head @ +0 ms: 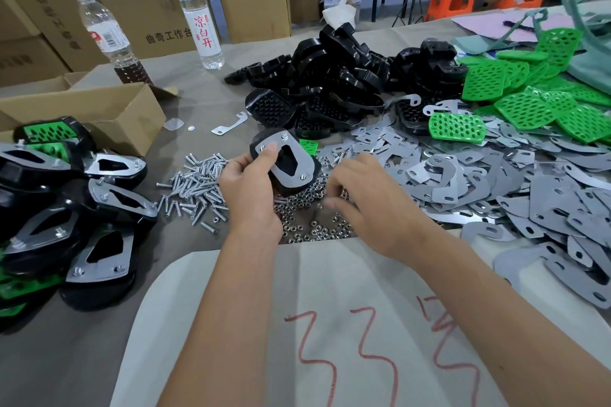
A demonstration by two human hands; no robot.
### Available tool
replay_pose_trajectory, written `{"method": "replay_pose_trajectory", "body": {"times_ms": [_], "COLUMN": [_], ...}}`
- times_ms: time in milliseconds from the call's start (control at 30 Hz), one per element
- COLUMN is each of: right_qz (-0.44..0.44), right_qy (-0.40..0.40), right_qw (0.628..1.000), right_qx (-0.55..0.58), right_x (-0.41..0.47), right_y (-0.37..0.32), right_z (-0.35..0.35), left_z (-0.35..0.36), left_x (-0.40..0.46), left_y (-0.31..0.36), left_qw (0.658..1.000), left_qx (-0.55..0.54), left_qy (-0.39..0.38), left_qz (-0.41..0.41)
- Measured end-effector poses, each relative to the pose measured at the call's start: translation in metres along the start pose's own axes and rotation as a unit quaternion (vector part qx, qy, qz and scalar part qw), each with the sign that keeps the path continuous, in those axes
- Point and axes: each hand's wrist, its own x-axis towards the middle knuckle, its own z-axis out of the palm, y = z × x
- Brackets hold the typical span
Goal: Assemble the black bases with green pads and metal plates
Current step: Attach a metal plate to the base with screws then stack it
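Note:
My left hand (248,182) grips a black base (287,162) tilted above the table, thumb on the metal plate (299,167) that lies on it with screw ends poking through. My right hand (363,198) hovers over the pile of small nuts (314,228) with fingers curled down and pinches a nut (320,206) at its fingertips. Loose screws (198,182) lie left of the held base. Black bases (330,76) are heaped behind, green pads (529,96) at the right, grey metal plates (496,188) spread across the right side.
Finished assemblies (72,208) are stacked at the left next to an open cardboard box (99,112). Two water bottles (201,16) stand at the back left before stacked cartons. A white sheet with red marks (330,324) covers the near table edge.

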Motion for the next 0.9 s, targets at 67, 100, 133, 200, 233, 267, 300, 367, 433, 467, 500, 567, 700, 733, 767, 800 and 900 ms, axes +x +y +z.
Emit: {"method": "replay_pose_trajectory", "body": {"times_ms": [67,100,133,200,233,267,300,367,433,467,500,567,700,733,767,800,900], "right_qz": [0.016,0.021,0.025,0.024,0.017,0.011,0.012,0.023,0.031,0.029,0.023,0.013,-0.010,-0.011,-0.009,-0.005,0.025], "right_qy": [0.000,-0.028,-0.058,-0.078,-0.073,-0.061,-0.045,-0.013,-0.023,-0.034,-0.040,-0.031,-0.020,-0.020,-0.016,-0.007,0.073], "right_qw": [1.000,0.999,0.997,0.996,0.997,0.998,0.999,0.999,0.997,0.996,0.996,0.998,0.998,0.998,0.998,0.999,0.996], "right_qx": [0.008,-0.019,-0.043,-0.040,-0.026,-0.017,-0.013,-0.030,-0.070,-0.082,-0.081,-0.058,-0.051,-0.055,-0.055,-0.047,0.044], "right_x": [0.000,0.000,0.001,0.000,0.000,-0.001,-0.001,-0.001,0.000,0.002,0.003,0.004,0.003,0.003,0.004,0.004,0.003], "right_y": [0.000,0.000,0.000,-0.001,-0.001,-0.001,0.000,0.001,0.001,0.000,-0.002,-0.005,-0.008,-0.007,-0.005,-0.004,-0.002], "right_z": [-0.003,-0.003,-0.003,-0.002,-0.001,0.001,0.002,0.004,0.006,0.007,0.008,0.007,0.005,0.006,0.007,0.007,0.008], "left_z": [0.000,0.000,0.001,0.002,0.003,0.003,0.003,0.004,0.004,0.003,0.003,0.003,0.004,0.004,0.005,0.005,0.005], "left_x": [-0.001,-0.001,-0.003,-0.006,-0.007,-0.008,-0.008,-0.008,-0.008,-0.007,-0.007,-0.007,-0.009,-0.010,-0.011,-0.011,-0.011], "left_y": [0.001,0.001,0.002,0.002,0.002,0.003,0.003,0.005,0.006,0.006,0.007,0.008,0.009,0.008,0.008,0.007,0.005], "left_qw": [1.000,1.000,1.000,1.000,0.999,0.999,0.999,0.996,0.993,0.991,0.989,0.986,0.980,0.981,0.982,0.983,0.983], "left_qx": [-0.004,-0.003,0.000,-0.003,-0.011,-0.023,-0.039,-0.078,-0.112,-0.126,-0.140,-0.157,-0.174,-0.170,-0.162,-0.153,-0.134], "left_qy": [-0.011,-0.015,-0.020,-0.027,-0.030,-0.032,-0.031,-0.030,-0.029,-0.029,-0.030,-0.035,-0.062,-0.067,-0.071,-0.073,-0.092], "left_qz": [-0.007,-0.008,-0.007,-0.005,-0.006,-0.009,-0.012,-0.017,-0.023,-0.027,-0.032,-0.045,-0.071,-0.071,-0.070,-0.071,-0.084]}}
